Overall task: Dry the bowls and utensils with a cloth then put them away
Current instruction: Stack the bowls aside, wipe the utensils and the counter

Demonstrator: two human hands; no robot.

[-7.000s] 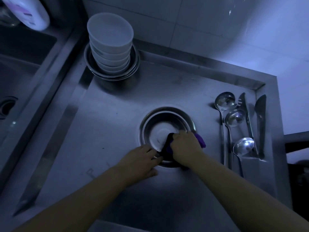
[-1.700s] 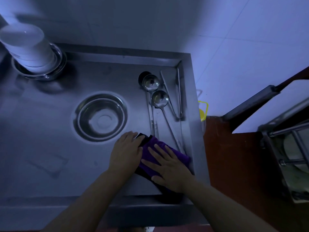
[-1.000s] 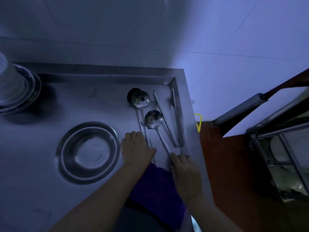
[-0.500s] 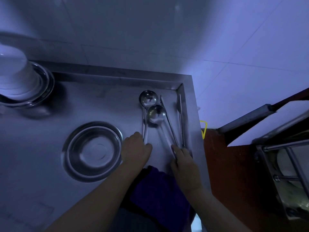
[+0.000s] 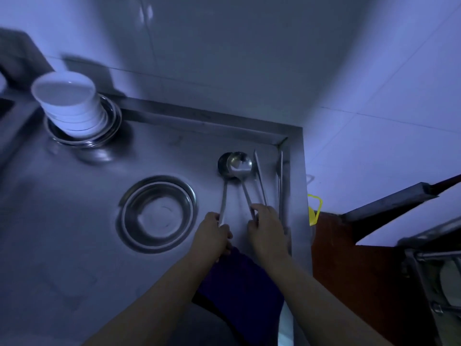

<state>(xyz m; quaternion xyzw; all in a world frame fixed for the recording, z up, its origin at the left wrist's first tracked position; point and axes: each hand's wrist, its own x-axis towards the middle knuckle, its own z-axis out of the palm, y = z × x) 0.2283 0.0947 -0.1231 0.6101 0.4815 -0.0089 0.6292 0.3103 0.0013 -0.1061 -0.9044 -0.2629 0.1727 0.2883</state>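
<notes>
Both hands on ladle handles, steel surface, right end. Left hand gripped round the handle of the left ladle; right hand pinched on the handle of the right ladle. Ladle bowls overlap at the far end. Two flat utensils lie just right of them, probably knives, too dim to tell. Purple cloth lies below the wrists at the near edge. Steel bowl sits left of the hands. White bowl stack in steel bowls, far left corner.
</notes>
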